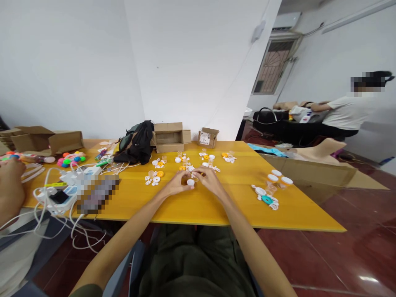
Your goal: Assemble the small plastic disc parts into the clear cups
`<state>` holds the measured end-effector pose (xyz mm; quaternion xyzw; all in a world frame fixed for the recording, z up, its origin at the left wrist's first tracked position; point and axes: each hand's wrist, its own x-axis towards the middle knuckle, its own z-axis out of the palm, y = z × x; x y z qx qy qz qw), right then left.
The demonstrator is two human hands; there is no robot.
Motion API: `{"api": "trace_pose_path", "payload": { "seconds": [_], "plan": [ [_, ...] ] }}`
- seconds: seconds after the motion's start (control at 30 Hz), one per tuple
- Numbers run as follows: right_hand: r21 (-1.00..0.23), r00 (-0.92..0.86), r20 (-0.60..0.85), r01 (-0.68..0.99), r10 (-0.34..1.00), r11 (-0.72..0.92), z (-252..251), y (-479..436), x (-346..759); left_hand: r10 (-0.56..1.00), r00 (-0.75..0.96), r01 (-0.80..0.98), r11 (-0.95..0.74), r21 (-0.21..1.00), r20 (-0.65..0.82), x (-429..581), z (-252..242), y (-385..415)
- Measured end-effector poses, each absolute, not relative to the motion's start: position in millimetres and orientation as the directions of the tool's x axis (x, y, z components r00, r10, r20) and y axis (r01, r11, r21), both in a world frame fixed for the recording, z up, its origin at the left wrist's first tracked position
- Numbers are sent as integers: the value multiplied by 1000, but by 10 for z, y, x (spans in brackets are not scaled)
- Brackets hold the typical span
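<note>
My left hand (178, 184) is over the middle of the yellow table (198, 210), its thumb and fingers curled around a small round white part (190, 182). Close beside it on the right, my right hand (208, 177) pinches a small white piece (193, 175) between thumb and finger; its exact shape is too small to tell. A clear cup-like piece shows between the two hands. Just beyond them lie groups of white and orange plastic parts (206, 157). To the left is another group with an orange ring (160, 174).
White-lidded jars (276, 173) and a teal ring (267, 199) are at the right. Cardboard boxes (169, 147) and a black bag (136, 144) line the back. Power strips (62, 202) and cables are left, near another person's arm (10, 189). Another person (349, 109) sits far right.
</note>
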<state>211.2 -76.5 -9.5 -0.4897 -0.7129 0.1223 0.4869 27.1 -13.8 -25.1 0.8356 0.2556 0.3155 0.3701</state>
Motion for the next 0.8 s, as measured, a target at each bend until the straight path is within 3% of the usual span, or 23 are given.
{"api": "trace_pose_path", "payload": {
  "seconds": [0.2,0.8],
  "plan": [
    [-553,-178,552,653,814,518,-110,-842,2078,627,707,235,-643,729,326,294,-239,-126],
    [-303,-313,584,772,749,559,-164,-840,2060,586,733,214,-682,700,346,306,-186,-153]
  ]
}}
